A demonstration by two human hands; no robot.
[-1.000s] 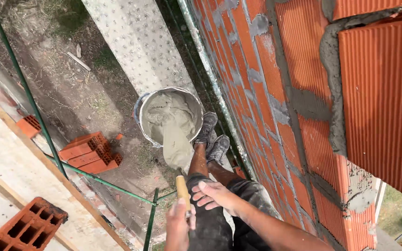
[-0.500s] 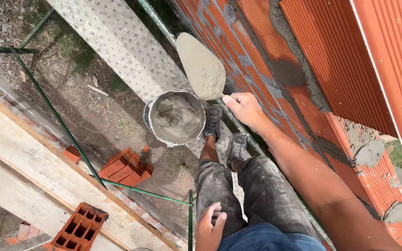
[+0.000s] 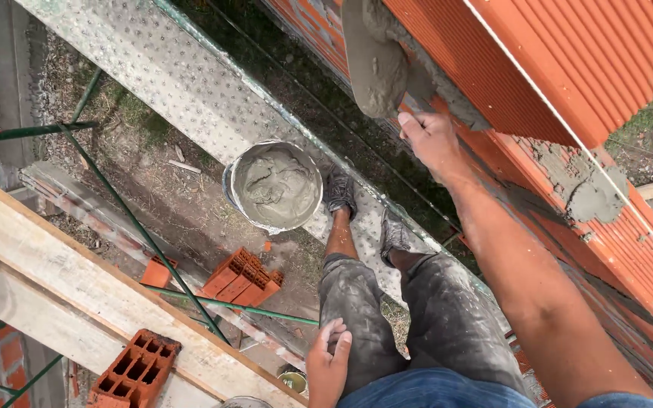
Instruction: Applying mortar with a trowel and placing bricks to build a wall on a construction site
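My right hand (image 3: 431,140) grips the handle of a trowel (image 3: 376,60) whose blade carries a heap of wet grey mortar, held against the red brick wall (image 3: 568,83) at a mortar joint. My left hand (image 3: 329,361) rests flat on my left thigh and holds nothing. A metal bucket (image 3: 276,186) of mortar stands on the studded metal scaffold plank (image 3: 190,83) just ahead of my shoes (image 3: 340,192).
A white guide string (image 3: 591,162) runs along the wall face. Green scaffold tubes (image 3: 137,227) cross below. Wooden planks (image 3: 77,295) lie at lower left with a hollow red brick (image 3: 134,370) on them; more bricks (image 3: 242,278) lie on the ground.
My right hand has lifted the loaded trowel from beside the bucket up to the wall. My left hand stays on my thigh.
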